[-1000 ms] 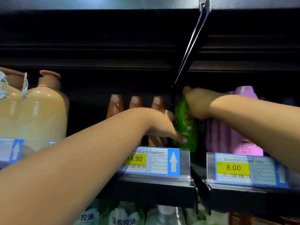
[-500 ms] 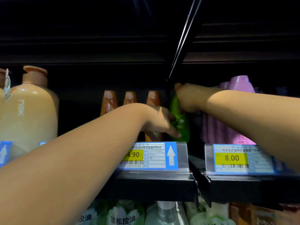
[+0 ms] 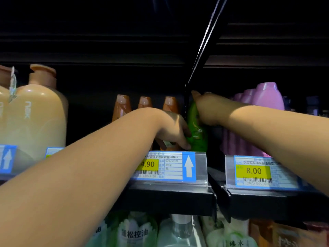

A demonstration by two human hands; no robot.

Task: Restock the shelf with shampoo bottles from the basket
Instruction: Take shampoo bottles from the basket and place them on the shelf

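The black metal shelf [image 3: 169, 196] carries the green plastic shampoo bottle [image 3: 197, 132] beside brown-capped orange bottles [image 3: 170, 104]; the right hand [image 3: 208, 109] clasps its top; the left hand [image 3: 172, 129] presses straight fingers against its base; the person should probably slide it back upright, label forward.

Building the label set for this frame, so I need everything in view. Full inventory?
green shampoo bottle: 1, green, upper shelf, by the divider
orange bottles: 3 visible, brown caps, left of the green one, behind the left arm
large beige bottles: 2, brown caps, far left
pink bottles: row, count unclear, right bay
price labels: 4, blue, two showing yellow prices, shelf edge
shelf: black
divider: 1, black, between bays
lower-shelf bottles: several, pale green and white, below
right hand: grips the green bottle's top
left hand: at its lower left, grip unclear
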